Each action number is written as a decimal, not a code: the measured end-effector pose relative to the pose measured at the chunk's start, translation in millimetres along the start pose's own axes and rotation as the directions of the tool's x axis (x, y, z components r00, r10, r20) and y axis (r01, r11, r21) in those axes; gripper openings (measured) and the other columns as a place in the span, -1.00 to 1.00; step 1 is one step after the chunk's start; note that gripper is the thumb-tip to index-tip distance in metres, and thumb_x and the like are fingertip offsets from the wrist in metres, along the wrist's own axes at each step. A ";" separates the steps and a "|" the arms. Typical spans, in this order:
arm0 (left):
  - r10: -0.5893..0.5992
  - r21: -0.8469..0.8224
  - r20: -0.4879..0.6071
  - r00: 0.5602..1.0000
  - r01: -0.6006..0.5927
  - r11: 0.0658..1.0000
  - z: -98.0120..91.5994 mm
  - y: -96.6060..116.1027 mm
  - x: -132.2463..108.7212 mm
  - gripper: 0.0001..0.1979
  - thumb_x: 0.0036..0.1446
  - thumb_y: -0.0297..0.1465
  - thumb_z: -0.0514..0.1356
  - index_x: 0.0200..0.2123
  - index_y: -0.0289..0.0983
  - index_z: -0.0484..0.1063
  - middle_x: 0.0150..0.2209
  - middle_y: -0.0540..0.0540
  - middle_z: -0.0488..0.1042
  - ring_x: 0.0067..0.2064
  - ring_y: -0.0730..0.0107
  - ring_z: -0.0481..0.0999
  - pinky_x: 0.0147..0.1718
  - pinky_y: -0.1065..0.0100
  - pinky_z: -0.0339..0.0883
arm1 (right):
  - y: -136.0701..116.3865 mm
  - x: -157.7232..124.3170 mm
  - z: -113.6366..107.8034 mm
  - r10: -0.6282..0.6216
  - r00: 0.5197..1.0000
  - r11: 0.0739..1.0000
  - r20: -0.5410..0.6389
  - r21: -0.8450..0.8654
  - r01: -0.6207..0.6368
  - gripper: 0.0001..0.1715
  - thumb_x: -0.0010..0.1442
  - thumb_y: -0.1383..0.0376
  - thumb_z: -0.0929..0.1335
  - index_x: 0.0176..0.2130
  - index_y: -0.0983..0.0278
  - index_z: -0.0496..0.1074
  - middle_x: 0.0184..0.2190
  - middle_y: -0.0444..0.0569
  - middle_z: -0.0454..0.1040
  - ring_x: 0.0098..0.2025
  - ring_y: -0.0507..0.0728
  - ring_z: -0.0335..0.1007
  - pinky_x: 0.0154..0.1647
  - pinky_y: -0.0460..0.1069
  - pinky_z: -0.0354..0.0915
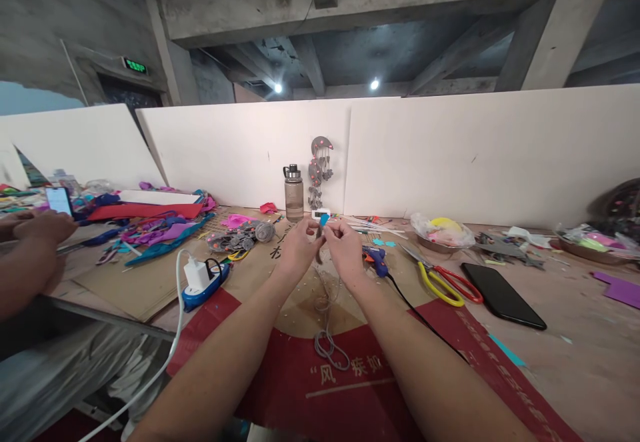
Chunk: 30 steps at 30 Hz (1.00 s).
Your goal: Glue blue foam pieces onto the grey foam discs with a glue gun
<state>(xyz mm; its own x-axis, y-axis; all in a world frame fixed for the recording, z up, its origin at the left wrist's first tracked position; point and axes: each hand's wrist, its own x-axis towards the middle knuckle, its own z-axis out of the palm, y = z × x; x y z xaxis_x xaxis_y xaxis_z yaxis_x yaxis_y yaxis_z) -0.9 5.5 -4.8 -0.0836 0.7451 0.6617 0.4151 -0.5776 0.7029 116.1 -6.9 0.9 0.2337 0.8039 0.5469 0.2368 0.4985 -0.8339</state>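
Observation:
My left hand (pixel 299 250) and my right hand (pixel 345 249) meet above the brown paper, both with fingers pinched together. A small blue piece (pixel 324 219) shows at the fingertips, against my right hand. Below it, a dark grey strip (pixel 319 245) sits in the fingers of my left hand; its full shape is hidden. Grey cord (pixel 327 345) trails down beneath my hands and lies in loops on the red printed sheet. Right of my hands rests a blue glue gun (pixel 379 261), and small light-blue cut pieces (pixel 383 243) lie behind it.
Scissors (pixel 444 275) and a black phone (pixel 503 294) lie at right. A bottle (pixel 294 195) and a grey moon-shaped hanging ornament (pixel 320 162) stand by the white board. At left are a blue power strip (pixel 207 289), felt scraps (pixel 165 229) and another person's hands (pixel 43 229) near a lit phone.

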 end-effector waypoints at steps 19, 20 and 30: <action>-0.260 -0.352 0.195 0.946 0.315 0.881 1.2 2.5 0.0 -0.69 -0.10 -0.16 0.32 -0.43 -0.32 0.53 -0.47 -0.01 0.47 -0.47 0.54 0.29 -0.49 0.49 0.15 | -1.2 -1.5 -2.2 -0.063 0.998 0.996 0.011 -0.069 0.063 -0.86 0.09 0.25 0.30 -0.29 0.22 0.27 -0.54 -0.23 0.25 -0.47 0.06 0.21 -0.39 -0.05 0.13; -0.253 -0.344 0.200 0.946 0.310 0.886 1.1 2.1 0.2 -0.69 -0.09 -0.16 0.31 -0.43 -0.32 0.54 -0.48 0.00 0.46 -0.48 0.54 0.27 -0.49 0.49 0.13 | -0.4 -1.1 -2.8 -0.073 0.997 0.994 0.009 -0.084 0.074 -0.86 0.10 0.26 0.30 -0.28 0.22 0.27 -0.53 -0.22 0.25 -0.46 0.06 0.21 -0.38 -0.05 0.13; -0.122 -0.309 0.180 0.976 0.174 0.935 -2.0 5.4 1.9 -0.75 -0.05 -0.22 0.29 -0.53 -0.32 0.50 -0.55 0.06 0.31 -0.52 0.55 0.15 -0.48 0.44 0.07 | 3.6 3.3 -6.0 -0.113 0.994 0.985 -0.013 -0.129 0.110 -0.77 0.13 0.24 0.29 -0.18 0.27 0.35 -0.48 -0.17 0.29 -0.41 0.08 0.21 -0.30 -0.02 0.16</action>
<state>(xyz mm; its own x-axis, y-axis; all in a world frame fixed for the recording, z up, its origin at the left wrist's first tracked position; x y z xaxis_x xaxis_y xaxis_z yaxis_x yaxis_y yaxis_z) -0.6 3.2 0.8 0.0311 0.8578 0.5130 0.0941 -0.5135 0.8529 123.5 -4.4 0.2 0.2181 0.7383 0.6382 0.3810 0.5377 -0.7521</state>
